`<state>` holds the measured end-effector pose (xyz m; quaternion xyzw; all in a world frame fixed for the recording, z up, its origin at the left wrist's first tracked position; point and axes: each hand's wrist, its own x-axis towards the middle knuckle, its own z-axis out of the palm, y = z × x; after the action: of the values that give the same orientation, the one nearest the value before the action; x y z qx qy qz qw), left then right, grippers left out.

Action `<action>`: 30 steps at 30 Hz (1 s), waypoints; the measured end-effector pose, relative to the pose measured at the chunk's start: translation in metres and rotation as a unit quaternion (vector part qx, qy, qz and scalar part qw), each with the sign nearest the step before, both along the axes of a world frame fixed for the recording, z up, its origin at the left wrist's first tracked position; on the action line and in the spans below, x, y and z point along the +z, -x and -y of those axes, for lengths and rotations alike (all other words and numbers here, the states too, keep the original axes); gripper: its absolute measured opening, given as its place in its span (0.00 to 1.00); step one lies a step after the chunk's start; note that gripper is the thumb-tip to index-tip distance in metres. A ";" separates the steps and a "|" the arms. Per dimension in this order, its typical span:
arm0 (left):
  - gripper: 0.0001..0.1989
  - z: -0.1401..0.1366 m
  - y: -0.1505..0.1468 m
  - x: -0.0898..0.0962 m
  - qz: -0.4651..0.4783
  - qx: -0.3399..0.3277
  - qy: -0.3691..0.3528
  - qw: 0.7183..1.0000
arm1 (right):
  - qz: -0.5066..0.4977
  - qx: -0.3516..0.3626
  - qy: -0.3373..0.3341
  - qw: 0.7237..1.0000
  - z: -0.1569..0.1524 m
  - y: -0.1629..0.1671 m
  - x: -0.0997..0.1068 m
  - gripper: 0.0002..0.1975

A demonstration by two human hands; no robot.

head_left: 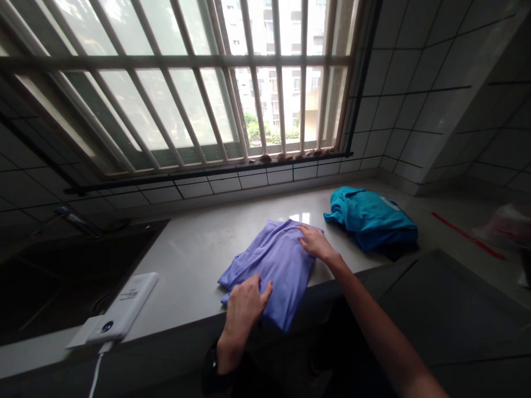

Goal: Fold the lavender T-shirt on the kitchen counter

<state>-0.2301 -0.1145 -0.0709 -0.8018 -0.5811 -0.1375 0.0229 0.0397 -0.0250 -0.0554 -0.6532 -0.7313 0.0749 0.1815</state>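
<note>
A folded lavender garment [277, 265] lies on the pale countertop, its near corner hanging over the front edge. My right hand [313, 241] rests on its far right part, fingers stretched out and apart over the cloth. Near the garment's lower left edge is my left hand [246, 298], thumb held away from slightly bent fingers, with no cloth visibly pinched in it. Whether its fingertips press on the fabric is hard to see. To the right, a folded pile of teal and dark blue clothing [369, 218] sits on the counter.
A white power bank [128, 307] with a cable lies at the left, beside the dark sink [37, 276] and its faucet [78, 221]. On the right are a red strip [467, 235] and a plastic bag [508, 224]. A barred window [199, 105] stands behind the counter [186, 249].
</note>
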 end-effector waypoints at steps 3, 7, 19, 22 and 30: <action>0.13 -0.009 0.033 -0.004 0.040 -0.068 -0.015 0.997 | -0.056 -0.017 -0.059 0.997 0.030 -0.008 -0.003 0.22; 0.42 -0.016 0.072 -0.024 0.028 -0.209 -0.011 0.977 | -0.113 0.163 -0.096 0.975 0.092 0.006 -0.019 0.22; 0.30 -0.026 0.096 -0.052 0.034 -0.255 -0.066 0.964 | 0.017 0.195 -0.297 0.935 0.122 0.081 -0.116 0.23; 0.29 -0.036 0.101 -0.044 0.050 -0.224 -0.090 0.969 | -0.084 0.186 -0.280 0.938 0.116 0.083 -0.098 0.19; 0.15 -0.069 0.079 0.025 0.184 -0.183 -0.036 0.965 | -0.308 0.097 -0.177 0.930 0.087 0.058 -0.014 0.15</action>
<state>-0.3087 -0.0453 -0.0456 -0.8542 -0.4133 -0.3050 -0.0809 -0.0186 -0.1123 -0.0697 -0.4809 -0.7006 0.1590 0.5027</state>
